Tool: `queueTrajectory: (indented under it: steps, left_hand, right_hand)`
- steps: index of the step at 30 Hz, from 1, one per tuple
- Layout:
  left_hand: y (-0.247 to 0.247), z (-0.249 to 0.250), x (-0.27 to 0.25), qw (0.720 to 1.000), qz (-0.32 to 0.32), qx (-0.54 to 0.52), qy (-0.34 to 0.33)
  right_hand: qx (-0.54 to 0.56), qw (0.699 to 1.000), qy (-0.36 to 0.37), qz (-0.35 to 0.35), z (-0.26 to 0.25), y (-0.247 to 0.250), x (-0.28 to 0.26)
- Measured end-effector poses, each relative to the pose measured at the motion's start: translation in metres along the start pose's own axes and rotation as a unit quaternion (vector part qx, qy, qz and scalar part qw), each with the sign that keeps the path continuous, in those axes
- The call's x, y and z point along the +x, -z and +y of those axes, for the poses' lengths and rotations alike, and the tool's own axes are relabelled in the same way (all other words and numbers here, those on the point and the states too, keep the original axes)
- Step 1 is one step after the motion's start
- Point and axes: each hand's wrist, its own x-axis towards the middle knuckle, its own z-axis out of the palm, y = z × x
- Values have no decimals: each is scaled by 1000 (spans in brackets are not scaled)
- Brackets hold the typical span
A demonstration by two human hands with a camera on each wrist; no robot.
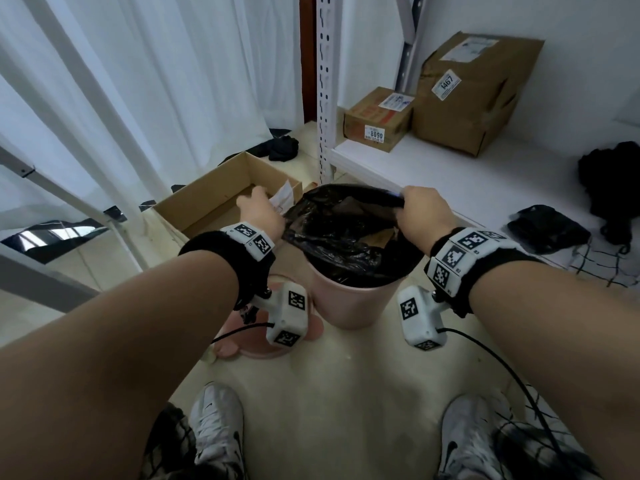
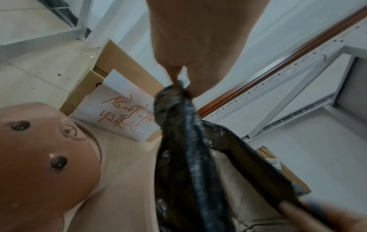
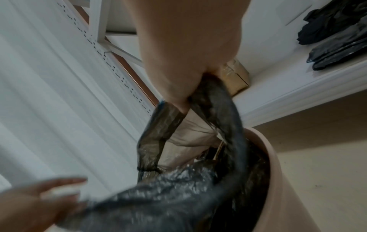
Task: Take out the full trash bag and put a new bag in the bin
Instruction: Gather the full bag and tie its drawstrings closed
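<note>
The black trash bag (image 1: 346, 233) sat in the pink bin (image 1: 353, 299) on the floor, its upper part pulled up above the rim, with paper and cardboard scraps showing inside. The left hand (image 1: 263, 214) pinched the bag's left edge between thumb and fingers, and the right hand (image 1: 422, 213) was curled tightly round the bag's right edge, so the mouth stretched open between both hands. A pink lid (image 2: 45, 157) with a drawn face lay on the floor beside the bin. Just behind the bin stood an open cardboard box (image 1: 221, 199) carrying a white paper with red handwriting (image 2: 119, 109). Two sealed parcels (image 1: 474, 91) and folded black bags (image 1: 547, 228) rested on the white shelf (image 1: 450, 168) to the right.
</note>
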Motion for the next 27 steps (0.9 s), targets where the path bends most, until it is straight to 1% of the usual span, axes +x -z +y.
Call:
queueTrajectory:
  steps: [2, 3, 4, 5, 6, 7, 8, 9, 10, 11, 13, 15, 17, 18, 20, 21, 22, 25, 27]
  left_hand:
    - [6, 1, 2, 989, 66, -77, -110]
    - [9, 4, 1, 979, 91, -106, -145]
    - [10, 6, 1, 972, 107, -125, -166]
    - [11, 8, -1, 970, 109, -136, -170]
    - [11, 9, -2, 974, 100, -134, -155]
    - [9, 9, -3, 982, 78, -121, -120]
    - [5, 6, -1, 992, 45, -96, -65]
    - [2, 4, 0, 998, 6, -57, -2]
    - [0, 1, 2, 998, -34, -4, 45]
    - [-2, -2, 3, 994, -74, 55, 65]
    - [-7, -7, 6, 978, -149, 139, 50]
    - [-13, -11, 8, 966, -184, 180, 28]
    - [-18, -14, 8, 964, -189, 187, 19]
    - [-21, -16, 8, 962, -192, 191, 22]
    - [-25, -18, 9, 958, -209, 197, 28]
    - [-26, -20, 9, 957, -214, 195, 23]
    - [-27, -21, 9, 955, -219, 198, 15]
    - [-26, -24, 10, 947, -229, 224, 2]
    - [-24, -25, 8, 938, -234, 255, 0]
  right_hand:
    - [7, 998, 13, 53, -2, 2, -1]
    - [16, 997, 11, 72, -2, 3, -1]
    - [22, 996, 7, 86, -1, 3, -1]
    - [23, 996, 0, 88, 1, 2, -1]
    - [20, 997, -7, 80, 4, -1, 0]
    - [14, 998, -15, 58, 6, -4, 0]
    - [12, 999, -23, 31, 9, -7, 1]
    - [20, 999, -33, 2, 12, -11, 1]
    - [39, 998, -43, -27, 15, -15, 1]
    - [60, 996, -49, -53, 17, -19, 2]
    - [72, 991, -56, -102, 21, -28, 6]
    - [69, 986, -60, -141, 23, -37, 9]
    - [61, 983, -60, -162, 23, -43, 10]
    - [44, 985, -58, -159, 23, -45, 10]
    - [-4, 990, -55, -131, 25, -48, 9]
    - [-23, 991, -57, -119, 26, -49, 8]
    - [-43, 990, -58, -121, 27, -48, 7]
    - [-106, 977, -40, -180, 26, -43, -1]
    - [-129, 969, -43, -208, 27, -39, -3]
